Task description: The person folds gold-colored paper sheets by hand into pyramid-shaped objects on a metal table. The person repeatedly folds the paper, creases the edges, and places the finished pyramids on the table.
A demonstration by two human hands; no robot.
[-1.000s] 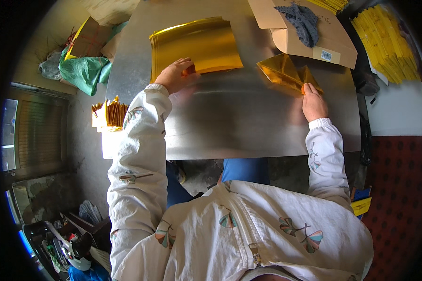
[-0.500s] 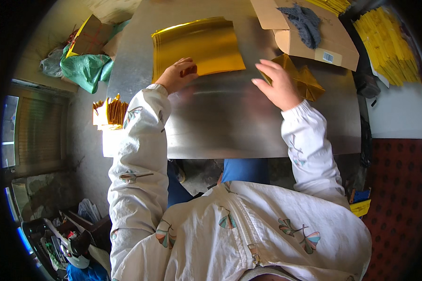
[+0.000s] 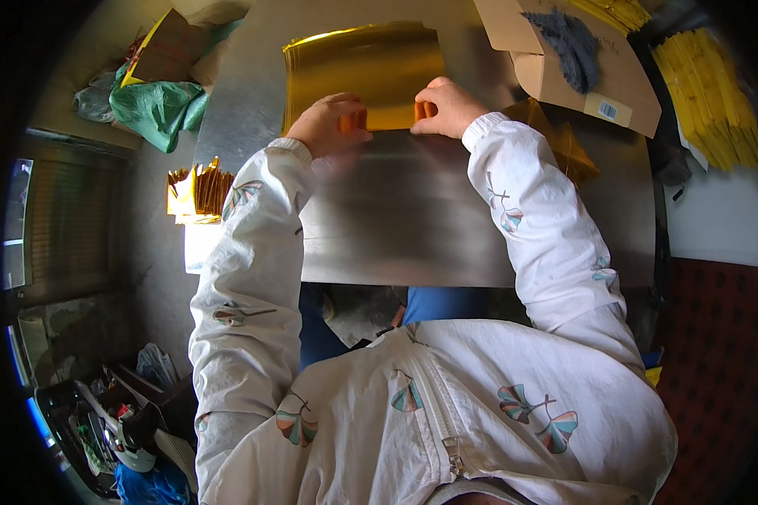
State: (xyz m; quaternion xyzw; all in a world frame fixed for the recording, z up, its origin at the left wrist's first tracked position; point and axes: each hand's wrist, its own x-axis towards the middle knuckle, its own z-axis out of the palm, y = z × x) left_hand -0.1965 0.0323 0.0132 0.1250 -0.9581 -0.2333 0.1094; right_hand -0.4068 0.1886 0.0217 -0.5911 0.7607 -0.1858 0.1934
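Note:
A stack of shiny gold foil sheets (image 3: 362, 71) lies on the metal table, its near edge toward me. At the near left of the stack, my left hand (image 3: 328, 124) has its fingers curled over the foil and its thumb below the edge. My right hand (image 3: 451, 108) pinches at the near right corner, fingers bent toward the thumb. Both palms catch an orange glow from the foil. How many sheets the fingers hold cannot be made out. Folded gold foil pieces (image 3: 568, 151) rest beside my right forearm, partly covered by the sleeve.
Upright gold folded pieces (image 3: 200, 192) stand at the table's left edge. An opened cardboard box (image 3: 598, 71) with a dark grey cloth (image 3: 568, 46) sits at the far right. Yellow bundles (image 3: 707, 97) lie beyond it. A green plastic bag (image 3: 156, 109) is at the far left.
My right hand has moved left from beside the folded pieces to the stack's near right corner, and its fingers have closed. My left hand has stayed at the near left edge.

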